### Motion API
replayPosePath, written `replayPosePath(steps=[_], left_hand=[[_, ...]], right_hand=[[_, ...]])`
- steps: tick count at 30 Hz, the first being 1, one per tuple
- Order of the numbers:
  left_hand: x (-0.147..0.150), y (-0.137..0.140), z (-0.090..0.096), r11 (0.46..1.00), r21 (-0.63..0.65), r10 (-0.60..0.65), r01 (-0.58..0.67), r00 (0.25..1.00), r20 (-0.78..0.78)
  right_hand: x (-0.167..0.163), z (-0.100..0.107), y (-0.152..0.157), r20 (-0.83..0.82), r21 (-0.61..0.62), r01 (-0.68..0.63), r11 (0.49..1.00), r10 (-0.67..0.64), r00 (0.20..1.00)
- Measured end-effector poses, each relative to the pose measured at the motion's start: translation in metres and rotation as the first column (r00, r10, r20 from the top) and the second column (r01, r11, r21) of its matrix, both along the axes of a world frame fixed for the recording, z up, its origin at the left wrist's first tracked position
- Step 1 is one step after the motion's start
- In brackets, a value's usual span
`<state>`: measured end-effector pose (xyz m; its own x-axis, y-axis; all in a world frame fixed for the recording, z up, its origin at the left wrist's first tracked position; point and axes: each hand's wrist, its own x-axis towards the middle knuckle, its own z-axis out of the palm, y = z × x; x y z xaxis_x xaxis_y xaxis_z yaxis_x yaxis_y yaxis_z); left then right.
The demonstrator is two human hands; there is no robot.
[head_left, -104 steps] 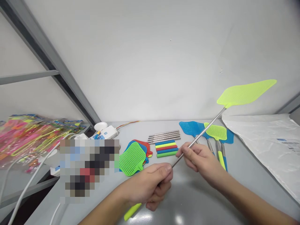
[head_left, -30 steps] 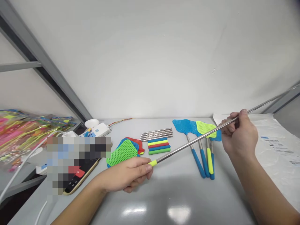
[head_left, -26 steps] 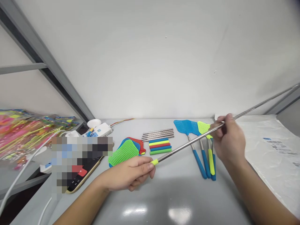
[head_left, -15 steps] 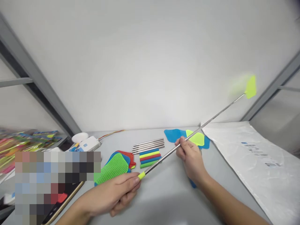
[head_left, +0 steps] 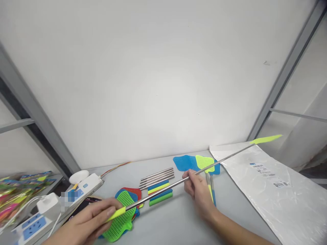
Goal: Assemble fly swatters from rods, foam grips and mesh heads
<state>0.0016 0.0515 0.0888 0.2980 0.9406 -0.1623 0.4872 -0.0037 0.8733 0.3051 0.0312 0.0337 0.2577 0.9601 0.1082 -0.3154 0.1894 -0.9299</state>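
Observation:
A fly swatter [head_left: 227, 157] with a long metal rod, a yellow handle and a yellow head seen nearly edge-on slants up across the view. My left hand [head_left: 89, 217] is closed around its handle at the lower left. Partway along the rod, my right hand [head_left: 198, 190] pinches it between thumb and fingers. Below the rod lie coloured handle tubes [head_left: 160, 199] in a row, with several bare metal rods [head_left: 156, 177] behind them. A stack of green, blue and red swatter heads [head_left: 120, 214] sits beside my left hand. Behind my right hand rest swatters with blue [head_left: 184, 163] and yellow heads [head_left: 203, 162].
A white plastic bag [head_left: 260, 183] with a printed label covers the table's right side. At the left are power strips [head_left: 35, 224] with plugs, a dark flat item [head_left: 83, 206] and colourful packets [head_left: 22, 194]. A white wall [head_left: 158, 85] stands behind, between grey metal posts.
Both hands have shifted left, carrying the fly swatter to a flatter slant. Its head has come down and turned nearly edge-on. The camera view has tilted upward.

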Motion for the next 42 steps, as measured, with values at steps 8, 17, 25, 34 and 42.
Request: replayPosePath(steps=[8, 17, 25, 34, 42], left_hand=[[-0.032, 0.034, -0.017, 0.962, 0.164, 0.227, -0.217, 0.973, -0.046], [-0.004, 0.031, -0.036, 0.895, 0.259, 0.356, -0.363, 0.932, 0.074], [0.023, 0.027, -0.049, 0.885, 0.264, 0.343, -0.383, 0.921, 0.185], [0.045, 0.014, -0.042, 0.849, 0.256, 0.401, -0.462, 0.879, 0.258], [0.025, 0.020, -0.035, 0.878, 0.261, 0.341, -0.402, 0.907, 0.248]], right_hand=[[-0.001, -0.009, 0.005, -0.154, 0.021, -0.210, 0.978, 0.210, 0.965], [0.030, 0.021, 0.008, -0.437, 0.027, -0.079, 0.996, 0.083, 0.896], [0.071, 0.031, 0.019, -0.469, 0.034, 0.055, 0.998, -0.033, 0.883], [0.009, 0.029, 0.000, -0.270, 0.084, -0.138, 0.987, 0.156, 0.950], [0.031, 0.028, 0.014, -0.286, 0.043, -0.121, 0.992, 0.129, 0.950]])
